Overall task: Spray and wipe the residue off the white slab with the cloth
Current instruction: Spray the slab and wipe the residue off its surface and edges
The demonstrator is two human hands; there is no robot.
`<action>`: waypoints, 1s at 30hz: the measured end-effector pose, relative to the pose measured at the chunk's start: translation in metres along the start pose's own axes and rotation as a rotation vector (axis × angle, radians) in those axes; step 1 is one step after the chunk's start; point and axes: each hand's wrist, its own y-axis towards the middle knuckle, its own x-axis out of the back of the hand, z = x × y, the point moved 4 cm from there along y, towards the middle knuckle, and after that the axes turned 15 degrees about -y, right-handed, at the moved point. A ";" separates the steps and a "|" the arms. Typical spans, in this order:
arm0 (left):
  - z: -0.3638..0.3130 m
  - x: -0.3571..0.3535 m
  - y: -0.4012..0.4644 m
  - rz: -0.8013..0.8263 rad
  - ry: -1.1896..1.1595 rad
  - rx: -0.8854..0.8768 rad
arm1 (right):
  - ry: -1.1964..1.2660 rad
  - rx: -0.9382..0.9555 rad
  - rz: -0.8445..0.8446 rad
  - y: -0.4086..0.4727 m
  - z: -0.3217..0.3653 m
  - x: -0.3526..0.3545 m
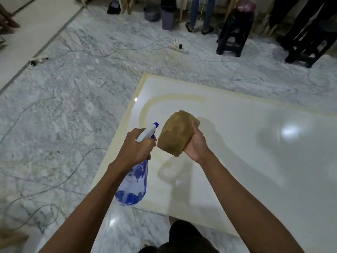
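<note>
At frame centre, your left hand (135, 147) grips the spray bottle (132, 183), fingers hiding its neck. Your right hand (196, 145) clamps the folded cloth (176, 133) above the slab (228, 143), whose right side is cut off.

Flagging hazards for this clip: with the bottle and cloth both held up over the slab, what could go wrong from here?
1. The spray bottle nozzle points at the cloth, so spray may soak it and miss the yellowish residue arc.
2. Overspray could drift onto the marble floor, where a power strip and cables lie.
3. The glossy white slab, once wet, may be slippery underfoot.
</note>
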 end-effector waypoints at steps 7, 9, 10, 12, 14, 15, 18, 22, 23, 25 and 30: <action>-0.056 -0.029 0.107 0.028 -0.051 -0.045 | -1.100 0.115 -0.592 0.139 0.107 0.136; -0.064 -0.036 0.130 0.030 -0.054 -0.061 | -1.484 0.193 -0.683 0.177 0.144 0.146; -0.066 -0.039 0.140 0.028 -0.053 -0.070 | -1.618 0.216 -0.708 0.198 0.154 0.151; -0.067 -0.043 0.154 0.024 -0.066 -0.068 | -1.758 0.179 -0.598 0.237 0.149 0.161; -0.064 -0.044 0.162 0.019 -0.085 -0.057 | -1.890 -0.007 -0.376 0.265 0.107 0.170; -0.061 -0.044 0.163 0.020 -0.086 -0.054 | -1.942 -0.080 -0.329 0.271 0.083 0.174; -0.049 -0.041 0.164 0.032 -0.061 -0.026 | -1.969 -0.082 -0.417 0.257 0.041 0.166; -0.039 -0.040 0.149 0.057 -0.035 -0.026 | -2.010 -0.030 -0.385 0.215 0.009 0.143; -0.037 -0.038 0.142 0.062 -0.039 -0.032 | -2.011 -0.021 -0.374 0.201 -0.001 0.138; -0.032 -0.033 0.126 0.064 -0.058 -0.040 | -1.993 0.026 -0.365 0.170 -0.024 0.124; -0.009 -0.006 0.067 0.083 -0.089 -0.062 | -2.023 0.087 -0.351 0.087 -0.105 0.086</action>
